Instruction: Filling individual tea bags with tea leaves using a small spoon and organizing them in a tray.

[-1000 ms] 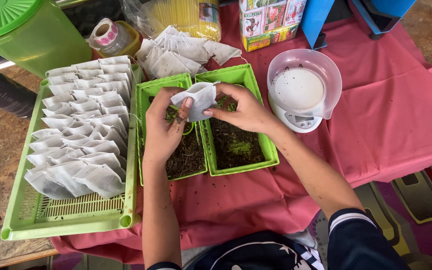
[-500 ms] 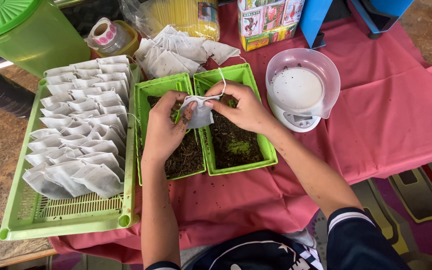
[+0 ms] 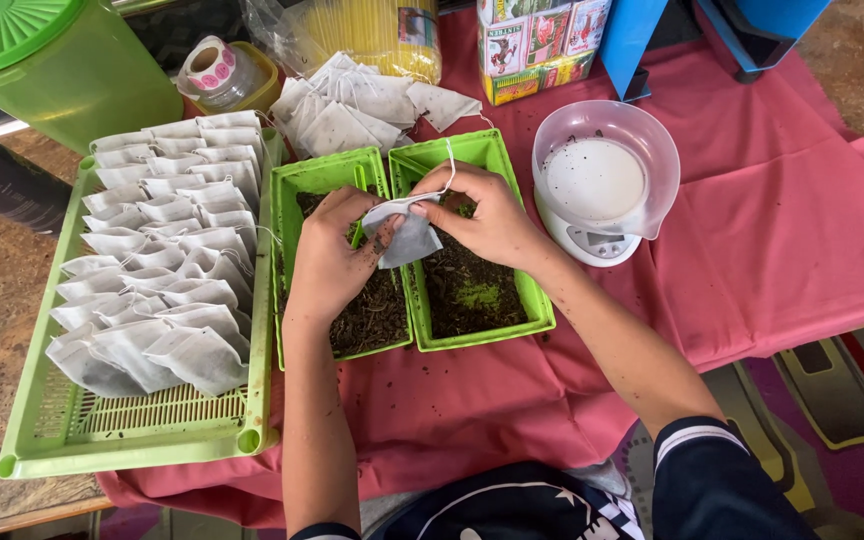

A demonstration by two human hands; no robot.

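Observation:
Both hands meet over two small green trays of dark loose tea. My left hand (image 3: 330,255) pinches the lower left edge of a small white filter bag (image 3: 407,232). My right hand (image 3: 487,215) grips the bag's top and its white drawstring, which loops up over my fingers. The bag hangs above the divide between the left green tray (image 3: 287,200) and the right green tray (image 3: 512,175). The right tray also holds a patch of bright green powder.
A large green slotted tray (image 3: 142,430) at left carries rows of filled white bags. Empty bags (image 3: 362,100) lie piled behind the small trays. A white bowl sits on a kitchen scale (image 3: 607,180) at right. A green lidded jug (image 3: 52,60), sticker roll and boxes stand at the back on pink cloth.
The bag was held open and upright between both hands; now it is drawn tight and lowered, with the string pulled up by my right hand.

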